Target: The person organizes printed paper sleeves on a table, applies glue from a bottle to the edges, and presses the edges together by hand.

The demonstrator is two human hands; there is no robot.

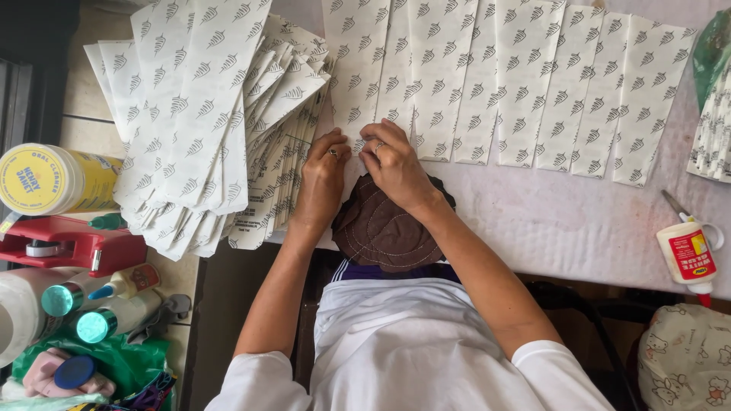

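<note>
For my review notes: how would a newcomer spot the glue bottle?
Follow the pale table to its right edge, below the row of leaf-printed paper strips. The glue bottle lies there, small and white with a red label, beside scissors; nothing else nearby is a bottle.

Paper strips (487, 76) run off at twelve o'clock; a cap brim (381, 224) hides what both hands' fingertips press

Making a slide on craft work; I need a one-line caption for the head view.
Both hands, left and right, press a leaf-printed paper strip beside a stack of strips.
</note>
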